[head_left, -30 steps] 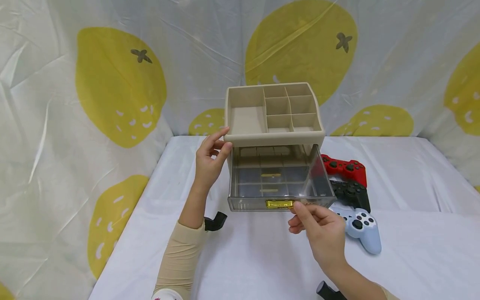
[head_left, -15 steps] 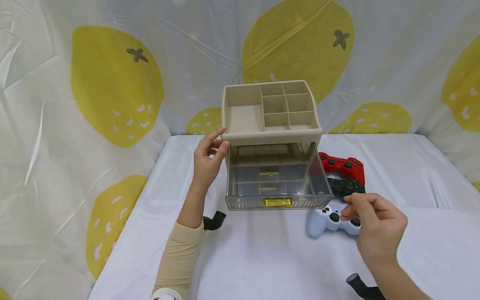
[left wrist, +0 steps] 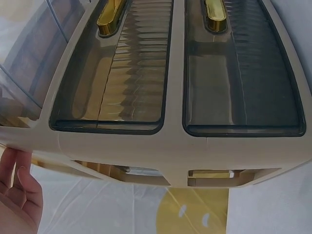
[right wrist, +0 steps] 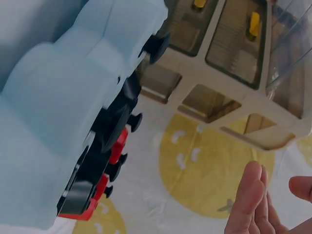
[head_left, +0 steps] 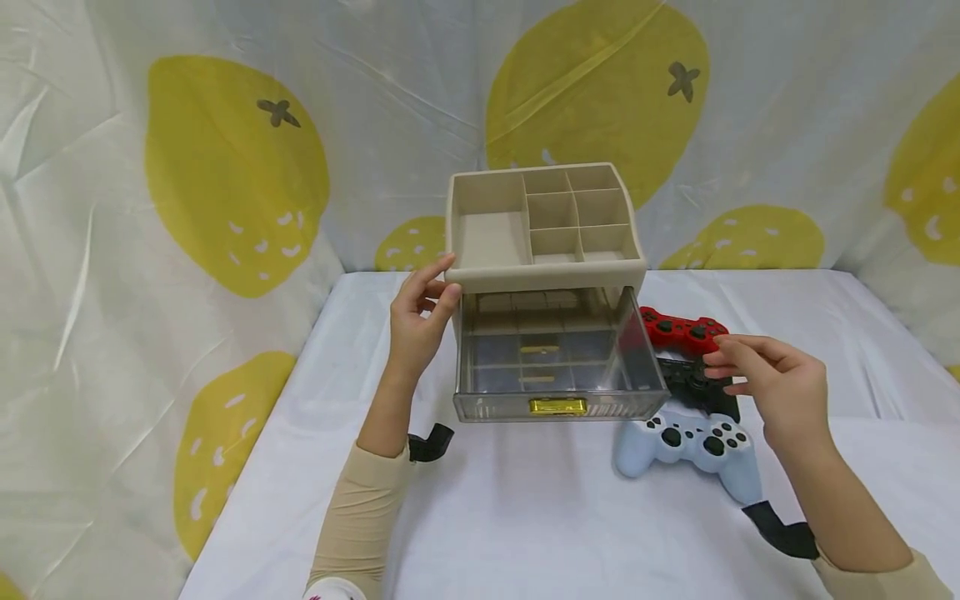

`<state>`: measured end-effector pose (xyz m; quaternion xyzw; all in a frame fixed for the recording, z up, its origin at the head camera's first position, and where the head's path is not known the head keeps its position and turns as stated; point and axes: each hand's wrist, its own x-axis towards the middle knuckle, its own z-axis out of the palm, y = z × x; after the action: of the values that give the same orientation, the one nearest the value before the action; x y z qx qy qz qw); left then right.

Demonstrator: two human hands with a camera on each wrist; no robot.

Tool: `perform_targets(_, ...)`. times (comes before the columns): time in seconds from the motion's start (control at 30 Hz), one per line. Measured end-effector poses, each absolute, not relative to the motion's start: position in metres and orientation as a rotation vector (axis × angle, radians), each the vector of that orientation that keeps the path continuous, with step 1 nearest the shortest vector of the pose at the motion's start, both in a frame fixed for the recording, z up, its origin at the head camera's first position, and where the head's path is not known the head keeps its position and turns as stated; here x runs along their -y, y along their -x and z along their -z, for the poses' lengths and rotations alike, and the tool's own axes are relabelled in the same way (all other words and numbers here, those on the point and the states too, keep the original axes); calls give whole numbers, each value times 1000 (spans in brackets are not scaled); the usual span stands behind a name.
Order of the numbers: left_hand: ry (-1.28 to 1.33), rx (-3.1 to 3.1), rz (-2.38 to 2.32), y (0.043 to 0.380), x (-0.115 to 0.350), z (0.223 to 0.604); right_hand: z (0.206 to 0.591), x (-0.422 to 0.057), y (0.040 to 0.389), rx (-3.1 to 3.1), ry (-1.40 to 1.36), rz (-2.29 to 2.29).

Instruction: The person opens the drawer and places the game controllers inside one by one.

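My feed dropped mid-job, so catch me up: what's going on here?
A person's left hand touches the left side of a beige storage box, whose clear top drawer is pulled open. Their right hand holds nothing and hovers near a red controller, a black controller and a blue controller on the white tablecloth.

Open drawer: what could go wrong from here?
The drawer juts out, so a downward push could tip the organizer, which only the left hand touches. The right hand is near the red controller and black controller, which lie close together, so reaching for one might nudge the other.
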<state>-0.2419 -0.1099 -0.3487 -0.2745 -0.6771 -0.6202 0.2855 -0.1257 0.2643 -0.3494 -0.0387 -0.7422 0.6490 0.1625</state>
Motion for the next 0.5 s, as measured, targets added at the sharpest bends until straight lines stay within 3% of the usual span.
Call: perform_targets(0.5,751,1814,1629,240,109,349,365,-329,178,2598,203,-1706)
